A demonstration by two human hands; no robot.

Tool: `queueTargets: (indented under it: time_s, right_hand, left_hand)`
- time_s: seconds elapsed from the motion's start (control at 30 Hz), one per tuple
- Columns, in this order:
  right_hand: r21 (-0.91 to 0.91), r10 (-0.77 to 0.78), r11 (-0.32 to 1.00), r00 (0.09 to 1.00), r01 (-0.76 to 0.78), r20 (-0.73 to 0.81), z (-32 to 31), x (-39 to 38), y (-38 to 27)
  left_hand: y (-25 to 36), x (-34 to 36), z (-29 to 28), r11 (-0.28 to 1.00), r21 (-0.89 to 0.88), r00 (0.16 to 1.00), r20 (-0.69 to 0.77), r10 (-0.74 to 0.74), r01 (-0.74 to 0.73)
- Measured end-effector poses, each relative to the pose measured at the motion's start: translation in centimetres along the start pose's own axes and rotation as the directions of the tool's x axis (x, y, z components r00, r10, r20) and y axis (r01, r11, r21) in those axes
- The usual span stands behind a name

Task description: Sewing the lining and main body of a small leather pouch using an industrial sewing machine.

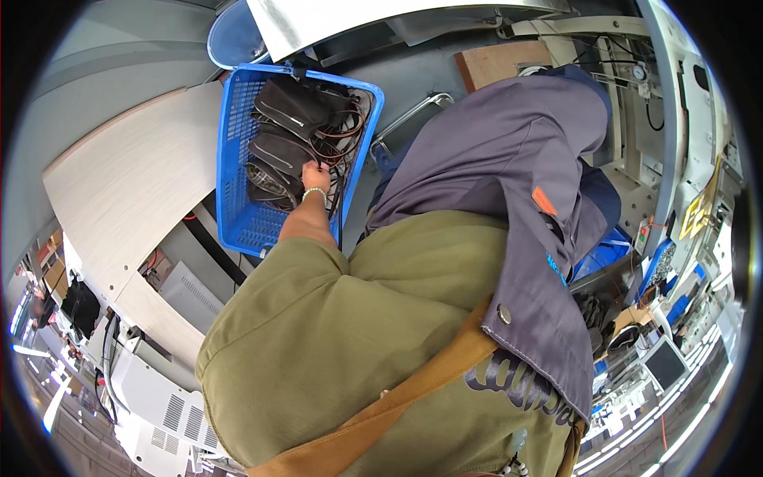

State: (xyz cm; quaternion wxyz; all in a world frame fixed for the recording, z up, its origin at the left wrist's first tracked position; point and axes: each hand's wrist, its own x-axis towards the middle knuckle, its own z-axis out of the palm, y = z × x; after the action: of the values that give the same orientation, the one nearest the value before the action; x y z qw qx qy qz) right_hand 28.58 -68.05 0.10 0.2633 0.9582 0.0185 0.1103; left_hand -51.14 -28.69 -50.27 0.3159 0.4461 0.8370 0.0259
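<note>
A blue plastic basket point(226, 159) with slatted walls holds black zippered pouches and tangled brown and dark cables point(350, 135). One black pouch point(294, 99) lies toward the basket's far end; another pouch point(274, 149) sits nearer. My left hand point(316, 173), with a beaded bracelet at the wrist, reaches down into the basket at the nearer pouch's right edge. Its fingers are curled closed beside the pouch and cables; what is between them is hidden. A bundle of coiled cable point(266, 179) rests below the nearer pouch. My right hand does not show.
A pale wooden tabletop point(135, 159) stands left of the basket. Behind it are a blue round bin point(237, 36) and a white metal-edged surface point(342, 20). A metal bar frame point(409, 119) and a brown wooden block point(501, 63) lie to the right, near machinery point(636, 111).
</note>
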Motion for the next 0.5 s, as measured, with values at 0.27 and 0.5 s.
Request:
queueTargets:
  time_s: [0.27,0.5]
  right_hand:
    - [0.008,-0.005,1.0,0.999,0.005,-0.033,-0.1,-0.2,0.3]
    - [0.05,-0.023,0.998,0.997,0.027,-0.076,0.4,-1.0,-0.2]
  left_hand:
    - [1.0,-0.6,-2.6,0.682,0.524,0.827,0.516,0.223,-0.511]
    - [7.7,5.6,1.0,0.974,-0.225,0.989,0.147,-0.005,0.038]
